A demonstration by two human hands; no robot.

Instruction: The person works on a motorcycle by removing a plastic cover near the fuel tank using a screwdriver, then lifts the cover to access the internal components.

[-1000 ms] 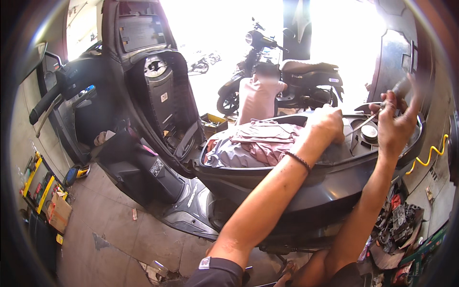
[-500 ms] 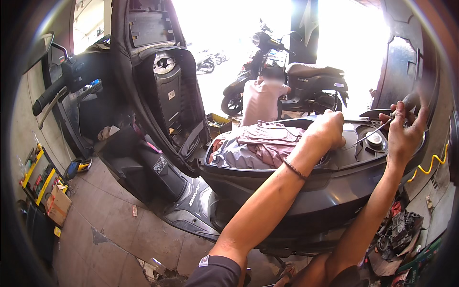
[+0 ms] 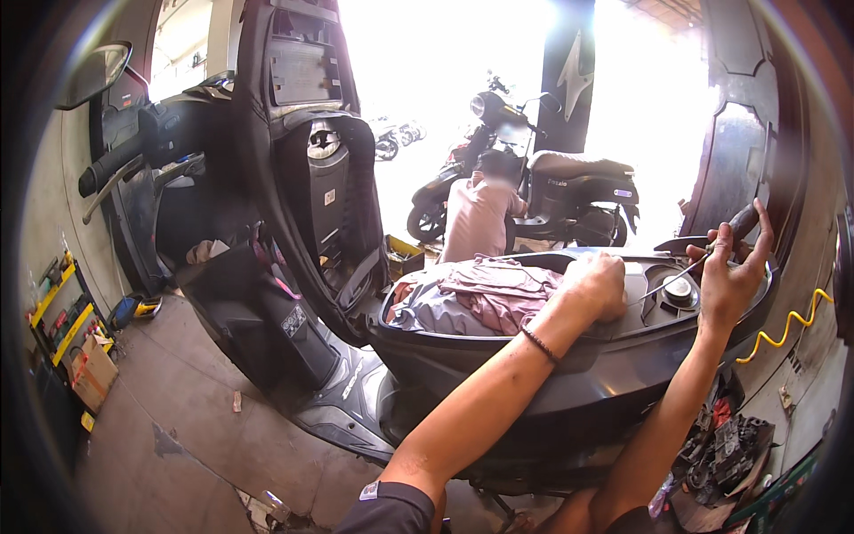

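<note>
A dark scooter (image 3: 525, 383) stands before me with its seat (image 3: 311, 196) tipped up. My right hand (image 3: 728, 280) holds a screwdriver by its dark handle (image 3: 742, 222); some of its fingers are stretched out. The thin metal shaft (image 3: 663, 287) slants down to the left, its tip close beside my left hand. That left hand (image 3: 594, 287) is closed at the rear end of the storage compartment, and its fingertips are hidden. Folded mauve and grey cloth (image 3: 498, 287) fills the compartment. Behind it, a round fuel cap (image 3: 678, 289) sits beneath my right hand.
Across from me a person (image 3: 476, 218) crouches by another scooter (image 3: 569, 191). A yellow coiled hose (image 3: 787, 325) hangs on the right. Greasy parts (image 3: 729, 449) lie on the floor at lower right. A yellow-edged tool rack (image 3: 67, 307) and a cardboard box (image 3: 92, 372) stand at left.
The screwdriver's tip has swung from near the fuel cap toward my left hand. My left hand has shifted slightly left and down in the picture, and the whole view has shifted a little.
</note>
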